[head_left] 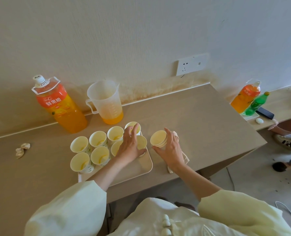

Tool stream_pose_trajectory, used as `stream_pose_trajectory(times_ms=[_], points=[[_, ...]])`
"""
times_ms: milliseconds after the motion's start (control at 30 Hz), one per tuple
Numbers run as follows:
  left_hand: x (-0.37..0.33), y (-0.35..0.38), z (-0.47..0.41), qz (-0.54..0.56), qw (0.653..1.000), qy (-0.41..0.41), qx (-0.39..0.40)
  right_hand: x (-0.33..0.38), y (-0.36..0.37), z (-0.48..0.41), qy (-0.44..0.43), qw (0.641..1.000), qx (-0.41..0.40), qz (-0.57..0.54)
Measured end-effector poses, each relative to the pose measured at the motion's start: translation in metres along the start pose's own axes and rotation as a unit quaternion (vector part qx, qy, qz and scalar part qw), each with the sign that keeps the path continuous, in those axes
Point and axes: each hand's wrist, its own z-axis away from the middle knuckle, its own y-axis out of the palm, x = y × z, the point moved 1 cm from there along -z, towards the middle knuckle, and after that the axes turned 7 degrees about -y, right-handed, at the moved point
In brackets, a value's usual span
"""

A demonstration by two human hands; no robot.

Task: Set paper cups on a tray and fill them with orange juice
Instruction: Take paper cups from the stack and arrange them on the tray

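Right hand (168, 147) around cup stack (158, 138)

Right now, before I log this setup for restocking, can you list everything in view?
table: one, beige, against wall
tray: one, cream, table's near edge
paper cups: eight, pale yellow, upright on the tray
cup stack: one, pale yellow, right of the tray
juice bottle: one, orange, table's back left
measuring jug: one, clear, little juice inside, beside juice bottle
tissue: one, whitish, crumpled, left of tray
cloth: one, cream, right of tray
second orange bottle: one, orange, far right
green bottle: one, green, beside it
left hand: one, over the tray's right cups
right hand: one, gripping the cup stack
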Motion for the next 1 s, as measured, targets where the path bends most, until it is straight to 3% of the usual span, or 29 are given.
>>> stream_pose_trajectory(times_ms=[600,1000], points=[[0.005,0.003,0.0,0.002,1.0,-0.008,0.021,0.003,0.001,-0.002,0.027,0.999,0.018,-0.003],[0.012,0.001,0.003,-0.046,0.998,0.028,0.02,0.003,0.001,-0.002,0.03,0.999,0.019,0.001]])
